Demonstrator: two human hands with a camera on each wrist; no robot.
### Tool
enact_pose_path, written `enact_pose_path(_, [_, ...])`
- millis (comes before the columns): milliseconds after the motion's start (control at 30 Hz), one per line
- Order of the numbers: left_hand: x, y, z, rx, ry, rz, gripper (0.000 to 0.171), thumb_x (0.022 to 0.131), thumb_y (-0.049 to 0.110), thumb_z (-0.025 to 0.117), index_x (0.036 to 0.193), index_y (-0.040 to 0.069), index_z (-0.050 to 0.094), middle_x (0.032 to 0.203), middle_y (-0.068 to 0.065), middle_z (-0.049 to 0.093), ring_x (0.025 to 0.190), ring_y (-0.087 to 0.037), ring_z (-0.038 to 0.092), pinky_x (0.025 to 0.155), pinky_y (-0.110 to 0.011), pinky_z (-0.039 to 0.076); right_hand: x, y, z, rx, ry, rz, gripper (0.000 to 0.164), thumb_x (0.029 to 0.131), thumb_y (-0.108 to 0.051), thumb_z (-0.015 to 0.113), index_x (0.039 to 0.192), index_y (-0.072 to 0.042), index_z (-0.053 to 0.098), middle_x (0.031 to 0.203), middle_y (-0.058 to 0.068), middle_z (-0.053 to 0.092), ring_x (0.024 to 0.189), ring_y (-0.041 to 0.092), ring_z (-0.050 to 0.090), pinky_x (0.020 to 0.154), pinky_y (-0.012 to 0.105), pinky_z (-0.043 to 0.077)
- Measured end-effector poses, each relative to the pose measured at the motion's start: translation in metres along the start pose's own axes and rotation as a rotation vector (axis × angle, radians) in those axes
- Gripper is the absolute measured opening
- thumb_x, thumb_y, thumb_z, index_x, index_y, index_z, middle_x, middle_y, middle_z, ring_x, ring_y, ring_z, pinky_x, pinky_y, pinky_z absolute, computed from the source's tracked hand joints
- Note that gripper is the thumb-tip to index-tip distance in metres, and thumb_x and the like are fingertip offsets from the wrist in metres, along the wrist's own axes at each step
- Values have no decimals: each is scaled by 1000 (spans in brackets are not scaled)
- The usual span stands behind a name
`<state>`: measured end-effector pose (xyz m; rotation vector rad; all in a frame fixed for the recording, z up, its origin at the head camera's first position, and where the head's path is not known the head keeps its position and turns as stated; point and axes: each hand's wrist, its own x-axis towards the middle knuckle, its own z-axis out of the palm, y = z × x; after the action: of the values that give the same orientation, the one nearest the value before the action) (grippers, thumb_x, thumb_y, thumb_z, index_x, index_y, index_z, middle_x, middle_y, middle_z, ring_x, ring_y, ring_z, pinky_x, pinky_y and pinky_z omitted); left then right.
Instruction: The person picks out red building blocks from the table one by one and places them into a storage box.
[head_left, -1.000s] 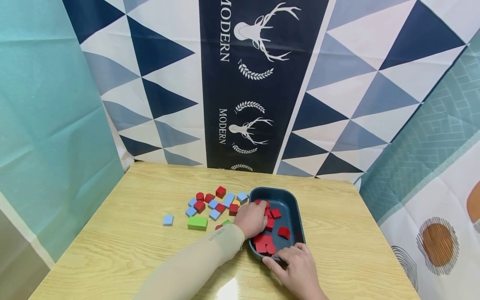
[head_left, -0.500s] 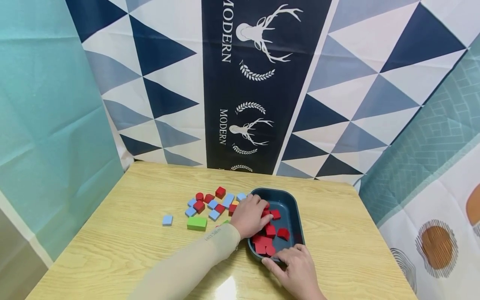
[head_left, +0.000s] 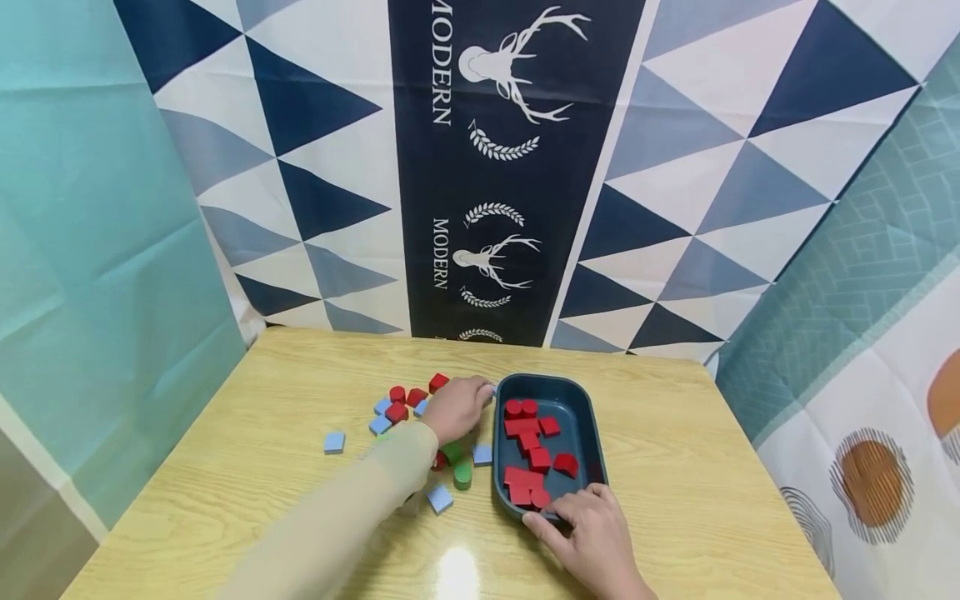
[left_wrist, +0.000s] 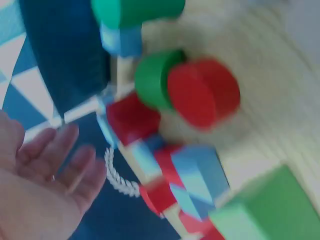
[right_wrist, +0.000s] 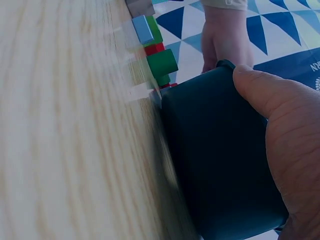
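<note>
My left hand [head_left: 459, 408] hovers over loose toy blocks just left of a dark blue tray [head_left: 579, 417]. In the left wrist view, the fingers of that left hand [left_wrist: 50, 185] are loosely bent, with nothing seen in them. Red blocks [head_left: 538, 458] of several shapes lie inside the tray, mostly along its left side. With my right hand [head_left: 592, 533] I grip the tray's near right corner. The right wrist view shows the thumb [right_wrist: 255, 87] over the tray's rim. My left hand and forearm hide part of the block pile.
Red blocks [head_left: 397, 412] and light blue blocks [head_left: 380, 425] lie left of my hand. A green cylinder [head_left: 462, 475] and a blue block [head_left: 440, 498] are nearer me. Another blue block [head_left: 335, 442] sits apart at left. Patterned cloth [head_left: 330, 167] hangs behind the wooden table [head_left: 675, 467].
My left hand has left the tray's left side and moved left over the loose blocks. Red pieces it covered in the tray now show. My right hand stays on the tray.
</note>
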<state>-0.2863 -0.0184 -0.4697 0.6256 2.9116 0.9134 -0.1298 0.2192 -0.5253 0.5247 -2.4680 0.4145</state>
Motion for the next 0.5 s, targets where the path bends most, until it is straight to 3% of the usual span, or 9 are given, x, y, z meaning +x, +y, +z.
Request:
enact_pose_path(133, [-6, -10, -16, -31, -144, -28, 33, 111, 31, 59, 132, 11, 73, 115, -6, 76, 106, -20, 67, 108, -44, 55, 1, -1, 0, 0, -11, 5, 30, 81, -54, 89, 70, -30, 75, 67, -22, 68, 68, -9, 57, 83, 37, 49])
enact_pose_path(267, [-11, -14, -17, 112, -255, 24, 45, 100, 37, 76, 139, 14, 72, 132, -3, 75, 122, -20, 68, 111, -41, 55, 2, -2, 0, 3, -26, 17, 30, 82, -54, 89, 70, -30, 75, 68, -22, 68, 69, -9, 57, 83, 37, 49])
enact_pose_path(367, [-11, -15, -12, 236, -258, 79, 50, 96, 40, 81, 138, 16, 72, 138, -4, 72, 130, -22, 66, 109, -40, 57, 2, -2, 0, 3, -14, 6, 30, 81, -53, 90, 69, -30, 75, 67, -22, 67, 68, -10, 57, 83, 37, 49])
enact_pose_path(500, [-9, -20, -5, 329, -198, 107, 37, 92, 32, 86, 122, 13, 76, 118, -5, 74, 111, -20, 68, 96, -37, 61, 2, -1, 2, 0, -4, -3, 31, 81, -54, 89, 69, -30, 74, 66, -22, 67, 68, -10, 56, 83, 37, 49])
